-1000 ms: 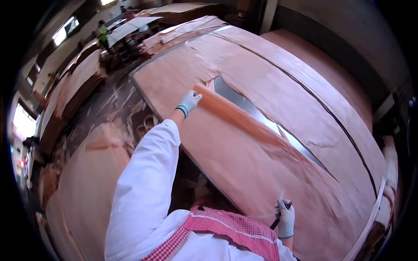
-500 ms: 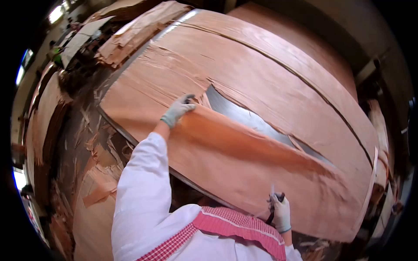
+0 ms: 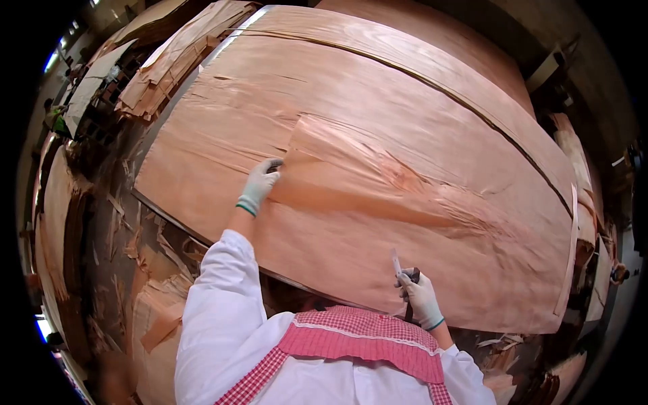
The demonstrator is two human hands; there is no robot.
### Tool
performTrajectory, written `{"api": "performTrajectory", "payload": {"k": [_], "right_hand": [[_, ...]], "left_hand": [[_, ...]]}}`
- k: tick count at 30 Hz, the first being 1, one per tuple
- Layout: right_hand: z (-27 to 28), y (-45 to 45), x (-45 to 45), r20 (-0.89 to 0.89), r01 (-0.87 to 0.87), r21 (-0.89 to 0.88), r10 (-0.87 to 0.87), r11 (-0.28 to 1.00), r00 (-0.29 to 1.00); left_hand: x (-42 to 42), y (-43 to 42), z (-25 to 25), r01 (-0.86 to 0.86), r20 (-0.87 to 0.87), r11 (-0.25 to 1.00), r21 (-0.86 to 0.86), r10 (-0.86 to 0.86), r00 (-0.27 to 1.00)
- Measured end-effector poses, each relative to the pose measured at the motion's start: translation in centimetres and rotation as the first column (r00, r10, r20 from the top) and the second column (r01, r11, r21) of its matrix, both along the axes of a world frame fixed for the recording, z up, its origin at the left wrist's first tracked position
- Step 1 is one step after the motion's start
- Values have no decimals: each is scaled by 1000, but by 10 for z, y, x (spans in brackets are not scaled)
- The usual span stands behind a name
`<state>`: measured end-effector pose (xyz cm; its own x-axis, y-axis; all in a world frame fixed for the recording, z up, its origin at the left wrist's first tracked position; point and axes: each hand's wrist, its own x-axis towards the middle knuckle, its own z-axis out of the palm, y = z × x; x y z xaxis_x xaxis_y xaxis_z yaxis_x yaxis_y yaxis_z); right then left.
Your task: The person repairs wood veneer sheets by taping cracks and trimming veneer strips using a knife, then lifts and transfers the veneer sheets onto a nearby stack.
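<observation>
The left hand (image 3: 256, 187) pinches the raised part of a thin wood sheet (image 3: 331, 192) spread over the worktop (image 3: 233, 38); the right hand (image 3: 422, 300) grasps a knife (image 3: 396, 262). The rumpled fold seems to call for gentle, even tension.

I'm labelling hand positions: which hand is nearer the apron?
Right. The right hand, holding the knife, is just beyond the apron; the left hand is farther out, at the sheet.

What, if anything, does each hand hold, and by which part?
The left hand holds the thin sheet by its lifted edge. The right hand holds a bladed tool by its dark handle.
</observation>
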<state>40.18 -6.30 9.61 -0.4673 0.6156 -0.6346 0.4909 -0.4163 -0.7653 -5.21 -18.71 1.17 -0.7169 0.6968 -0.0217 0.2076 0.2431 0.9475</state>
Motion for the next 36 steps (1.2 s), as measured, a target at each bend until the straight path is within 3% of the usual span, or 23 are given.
{"api": "performTrajectory", "payload": {"k": [2, 6, 8, 11, 14, 18, 19, 22, 25, 26, 29, 31, 32, 33, 35, 36], "right_hand": [[-1, -1, -3, -6, -1, -3, 1, 1000, 1000], [-6, -5, -5, -3, 28, -16, -28, 999, 1000], [-7, -6, -5, 4, 38, -21, -38, 999, 999], [-10, -9, -4, 13, 22, -6, -22, 1000, 1000], [-10, -12, -3, -3, 10, 0, -10, 1000, 1000], [-9, -14, -1, -29, -43, -22, 42, 999, 999], [-7, -15, -4, -31, -70, -18, 69, 997, 997], [-10, -21, -13, -101, -174, -19, 171, 985, 980], [-9, -32, -19, -142, -273, 36, 275, 961, 951], [-12, -41, -27, -148, -335, 47, 338, 941, 929], [-31, -63, -38, -218, -447, 10, 438, 894, 872], [-9, -81, -26, -186, -485, -24, 473, 874, 861], [-13, -87, -42, -168, -514, -31, 502, 857, 848], [-12, -95, -51, -151, -556, -32, 546, 831, 824], [-6, -99, -68, -114, -608, -23, 602, 794, 790], [-9, -103, -77, -113, -630, -7, 625, 777, 772]], "left_hand": [[5, 6, -5, -136, -471, 980, -146, 52, 881], [28, 25, -25, -223, -714, 971, -88, 94, 694], [57, 33, -25, -120, -714, 920, -372, -201, 671], [96, 28, -54, -127, -767, 884, -451, -310, 562], [97, 28, -48, -86, -672, 843, -531, -357, 649], [128, -5, -48, -179, -693, 763, -621, -427, 581], [143, -23, -47, -130, -631, 742, -658, -450, 632], [192, -83, -55, -168, -688, 811, -561, -344, 639], [243, -127, -36, -187, -621, 750, -634, -350, 701], [258, -147, -31, -201, -584, 727, -656, -322, 745], [294, -218, -36, -410, -536, 779, -475, 114, 836], [320, -274, -17, -634, -479, 645, -426, 434, 763], [309, -302, -15, -732, -426, 539, -417, 596, 681], [308, -342, -47, -857, -494, 394, -333, 701, 515], [303, -407, -64, -930, -257, 127, -345, 940, 224], [300, -451, -113, -957, -225, -45, -285, 974, 21]]}}
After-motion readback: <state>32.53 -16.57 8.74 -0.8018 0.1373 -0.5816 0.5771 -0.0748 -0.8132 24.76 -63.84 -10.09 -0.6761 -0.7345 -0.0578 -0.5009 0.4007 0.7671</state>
